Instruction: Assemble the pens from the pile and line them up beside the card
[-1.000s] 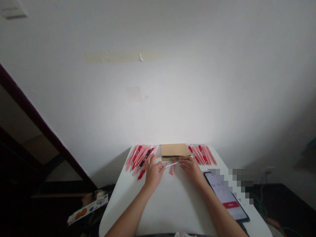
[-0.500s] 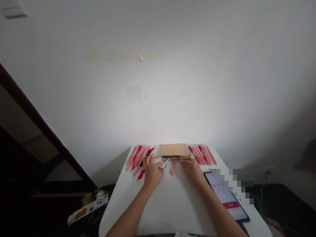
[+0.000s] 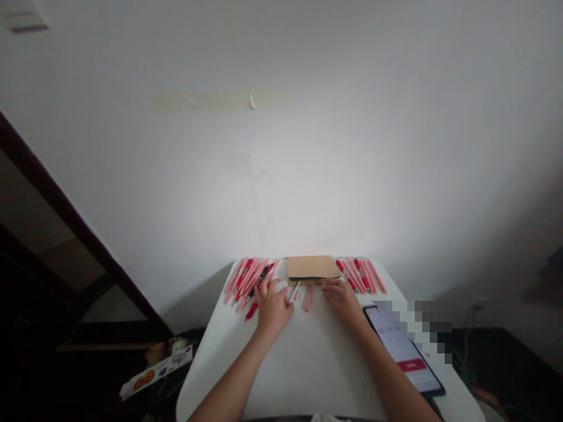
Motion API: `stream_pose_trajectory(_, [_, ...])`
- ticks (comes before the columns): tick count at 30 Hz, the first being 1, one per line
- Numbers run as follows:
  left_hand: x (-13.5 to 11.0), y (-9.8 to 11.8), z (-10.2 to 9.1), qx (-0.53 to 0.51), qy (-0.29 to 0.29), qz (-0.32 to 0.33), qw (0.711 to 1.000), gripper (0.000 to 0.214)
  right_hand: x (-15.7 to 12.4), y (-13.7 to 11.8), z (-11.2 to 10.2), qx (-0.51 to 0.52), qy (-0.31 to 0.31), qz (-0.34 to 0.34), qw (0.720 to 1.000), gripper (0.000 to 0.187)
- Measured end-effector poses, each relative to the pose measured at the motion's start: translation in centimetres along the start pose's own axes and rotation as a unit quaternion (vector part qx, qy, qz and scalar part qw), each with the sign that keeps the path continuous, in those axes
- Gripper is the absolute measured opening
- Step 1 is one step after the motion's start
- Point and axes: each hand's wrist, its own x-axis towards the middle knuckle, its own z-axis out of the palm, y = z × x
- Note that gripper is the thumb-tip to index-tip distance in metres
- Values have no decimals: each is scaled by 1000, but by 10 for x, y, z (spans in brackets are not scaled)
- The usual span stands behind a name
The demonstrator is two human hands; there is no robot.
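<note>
My left hand rests on the white table with its fingers closed on a thin white pen refill that points up and to the right. A short pink pen piece lies just right of it. My right hand lies on the table below the brown cardboard box, fingers curled near the box's front edge; what they hold is too small to see. A heap of pink and red pens lies beside my left hand.
A second row of pink and red pens lies right of the box. A phone with a lit screen lies at the table's right edge. A printed packet sits lower left off the table. A white wall rises behind.
The white refill was stretched between both hands a second ago; now only my left hand holds it, tilted upward. My right hand has let go and barely shifted.
</note>
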Motion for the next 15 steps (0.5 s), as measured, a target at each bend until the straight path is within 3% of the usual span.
stream_pose_trajectory(15, [1, 1, -3, -7, -15, -20, 1000, 8, -1, -8, -4, -3, -10, 15, 1000, 23])
